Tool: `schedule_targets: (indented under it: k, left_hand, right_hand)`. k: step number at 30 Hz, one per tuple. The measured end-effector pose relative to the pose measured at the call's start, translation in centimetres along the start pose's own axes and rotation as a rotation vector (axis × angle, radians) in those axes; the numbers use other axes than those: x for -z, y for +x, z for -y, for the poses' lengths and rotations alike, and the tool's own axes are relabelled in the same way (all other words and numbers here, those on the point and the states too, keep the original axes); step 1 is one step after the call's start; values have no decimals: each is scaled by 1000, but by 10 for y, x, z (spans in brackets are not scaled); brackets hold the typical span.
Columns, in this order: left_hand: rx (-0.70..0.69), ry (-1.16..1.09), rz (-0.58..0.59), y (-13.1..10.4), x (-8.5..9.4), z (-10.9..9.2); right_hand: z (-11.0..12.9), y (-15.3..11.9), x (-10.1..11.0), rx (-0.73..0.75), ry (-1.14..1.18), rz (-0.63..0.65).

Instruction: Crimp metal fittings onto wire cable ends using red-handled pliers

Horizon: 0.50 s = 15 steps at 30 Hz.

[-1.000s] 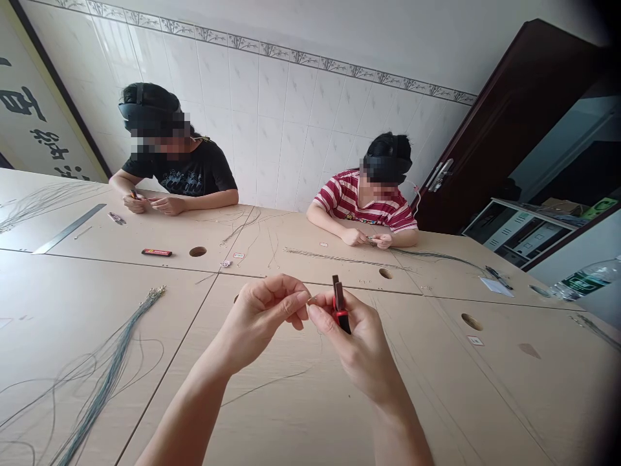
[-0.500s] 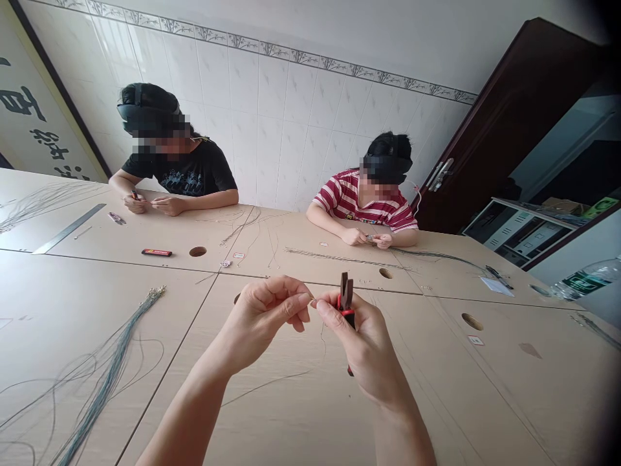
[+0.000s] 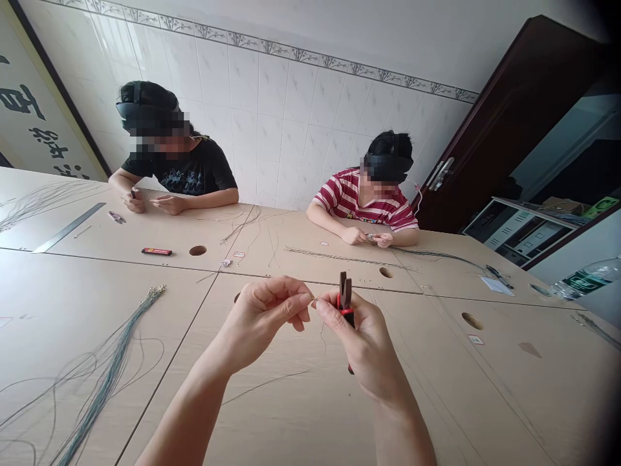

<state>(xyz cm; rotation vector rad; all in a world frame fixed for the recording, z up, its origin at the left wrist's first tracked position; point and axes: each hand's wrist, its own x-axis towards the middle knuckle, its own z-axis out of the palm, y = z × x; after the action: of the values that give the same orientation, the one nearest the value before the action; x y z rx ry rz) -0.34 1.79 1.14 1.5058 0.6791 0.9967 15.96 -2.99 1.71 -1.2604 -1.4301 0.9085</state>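
Just above the middle of the table, my left hand (image 3: 272,307) pinches something thin and tiny between thumb and index finger. My right hand (image 3: 359,333) meets it there, its thumb and index fingertip pinching the same spot. Red-and-black pliers (image 3: 345,292) are tucked in my right hand, jaws pointing up and slightly apart. A thin cord (image 3: 323,338) hangs below the fingertips; where its upper end goes is hidden. Another dark cord (image 3: 272,383) runs across the table below my hands. On the left lies a bundle of grey-green cords (image 3: 116,353) with small metallic ends.
Two co-workers, one in a black shirt (image 3: 194,171) and one in a striped shirt (image 3: 371,200), sit across the table. A steel ruler (image 3: 72,226), a red-and-black box (image 3: 156,252), more cords (image 3: 339,257) and round table holes (image 3: 472,321) lie between. A plastic bottle (image 3: 587,278) is at right.
My hands stay pinched together in nearly the same place, with the pliers barely shifted. The hands of the co-worker in black have moved slightly.
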Motion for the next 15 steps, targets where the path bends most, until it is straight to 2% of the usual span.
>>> schedule_targets:
  k: [15]
  left_hand:
    - [39,50,-35,0,0,0]
  right_hand:
    - [-5,1,0,10,0,-5]
